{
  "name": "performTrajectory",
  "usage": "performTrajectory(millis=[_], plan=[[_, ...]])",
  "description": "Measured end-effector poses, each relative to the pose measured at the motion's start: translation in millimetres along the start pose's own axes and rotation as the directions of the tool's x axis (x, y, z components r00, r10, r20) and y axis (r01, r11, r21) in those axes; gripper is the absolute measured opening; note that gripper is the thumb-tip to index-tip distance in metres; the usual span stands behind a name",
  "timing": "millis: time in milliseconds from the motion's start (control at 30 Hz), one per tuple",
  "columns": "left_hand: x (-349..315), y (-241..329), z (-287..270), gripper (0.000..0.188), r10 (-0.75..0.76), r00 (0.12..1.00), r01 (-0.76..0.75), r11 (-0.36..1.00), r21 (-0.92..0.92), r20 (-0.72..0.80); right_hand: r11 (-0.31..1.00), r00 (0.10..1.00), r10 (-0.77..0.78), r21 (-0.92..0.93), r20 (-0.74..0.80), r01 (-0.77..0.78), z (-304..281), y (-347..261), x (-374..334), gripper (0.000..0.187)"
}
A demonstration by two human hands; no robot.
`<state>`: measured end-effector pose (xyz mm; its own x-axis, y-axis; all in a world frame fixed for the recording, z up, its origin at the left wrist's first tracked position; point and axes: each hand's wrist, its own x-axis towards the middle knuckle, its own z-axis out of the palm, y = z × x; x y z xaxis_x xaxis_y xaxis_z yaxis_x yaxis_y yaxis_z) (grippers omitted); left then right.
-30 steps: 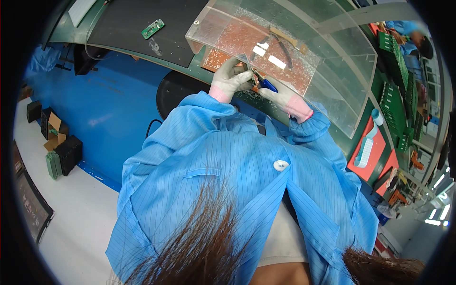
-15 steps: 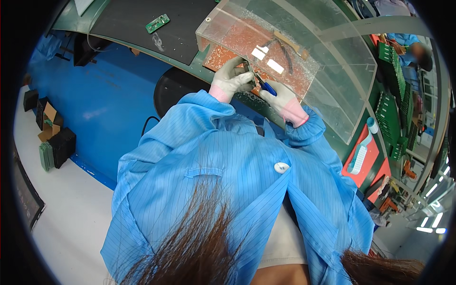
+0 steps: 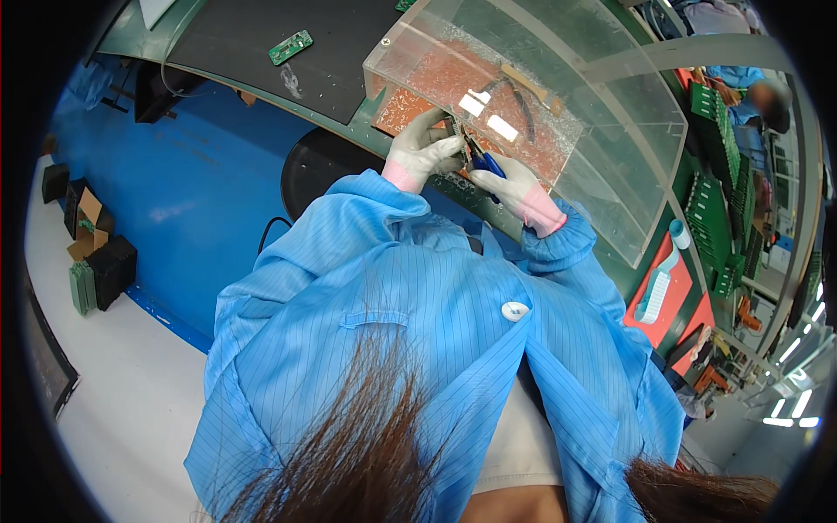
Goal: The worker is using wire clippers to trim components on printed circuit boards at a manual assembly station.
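Note:
My left hand [image 3: 422, 148], in a white glove with a pink cuff, is closed on a small circuit board [image 3: 454, 128] seen nearly edge-on; fingers cover much of it. From the right, my right hand [image 3: 516, 185], gloved alike, grips a pair of blue-handled cutters [image 3: 489, 164]. Their jaws meet the side of the board, though the exact contact point is too small to make out. Both hands are at the front opening of a clear plastic guard box [image 3: 602, 166], over an orange-red mat [image 3: 403, 106] strewn with pale clippings.
A green circuit board [image 3: 290, 47] lies on the black mat [image 3: 253, 52] at the far left. Inside the box are a wooden-handled brush [image 3: 527, 84] and white labels. Rows of green boards [image 3: 711, 213] stand at right, near a blue-white tape roll [image 3: 681, 234].
My right hand has shifted slightly left, and more of the blue handles shows. The cutters' jaws now sit closer against the board. My left hand keeps its hold.

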<state>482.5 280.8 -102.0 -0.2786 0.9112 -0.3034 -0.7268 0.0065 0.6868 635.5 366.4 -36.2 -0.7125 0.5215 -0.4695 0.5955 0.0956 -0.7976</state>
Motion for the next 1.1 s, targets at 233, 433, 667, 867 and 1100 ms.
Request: performTrajectory(millis=[233, 433, 667, 867, 1100], plan=[[-2, 0, 1, 0.079, 0.004, 1.000, -0.004, 1.000, 0.014, 0.005, 0.998, 0.999, -0.051, -0.046, 0.002, 0.051, -2, 9, 3, 0.039], [-3, 2, 2, 0.077, -0.001, 1.000, 0.001, 0.999, 0.039, -0.001, 0.997, 1.000, -0.029, -0.076, 0.013, 0.029, -2, 3, 2, 0.039], [-4, 4, 2, 0.075, -0.008, 1.000, 0.008, 0.999, 0.044, 0.002, 0.994, 0.999, -0.038, -0.099, 0.015, 0.039, -3, 6, 5, 0.036], [-4, 2, 1, 0.075, -0.019, 1.000, 0.019, 0.999, 0.044, 0.002, 0.993, 0.999, -0.043, -0.109, -0.004, 0.043, -1, 2, 2, 0.033], [-4, 5, -2, 0.074, -0.038, 0.999, 0.037, 0.998, 0.054, 0.023, 0.971, 0.999, 0.036, -0.237, 0.010, -0.033, -6, -7, 1, 0.035]])
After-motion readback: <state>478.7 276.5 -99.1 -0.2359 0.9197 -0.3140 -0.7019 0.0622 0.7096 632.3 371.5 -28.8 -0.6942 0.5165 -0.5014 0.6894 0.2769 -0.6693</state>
